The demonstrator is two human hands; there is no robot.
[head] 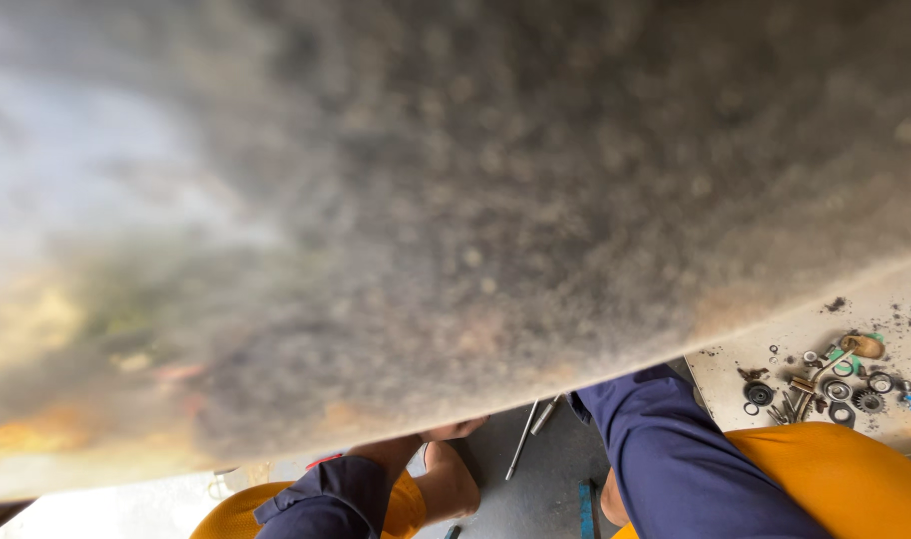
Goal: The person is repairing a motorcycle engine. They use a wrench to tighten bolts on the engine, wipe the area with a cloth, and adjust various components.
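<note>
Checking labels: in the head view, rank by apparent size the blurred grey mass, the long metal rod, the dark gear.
1. Blurred grey mass, though nearness to the camera inflates it.
2. Metal rod.
3. Dark gear.

Repair workshop, most likely a mechanic's. A big blurred grey mass (455, 200), dusty and speckled, with rusty-orange staining at its lower left, fills nearly all of the view from very close. Beneath it, a grey concrete floor (535, 489). Two long metal rods (528, 434) lie on that floor. At right, a pale, grimy board (775, 344) carries a scatter of small loose parts (825, 384): gears, washers, rings, bolts, a bearing, a wooden-handled tool, all dark with grease. Black grit is strewn near them. Dark blue trouser legs (675, 459) and orange cloth (845, 479) show at the bottom edge. No hands visible.
</note>
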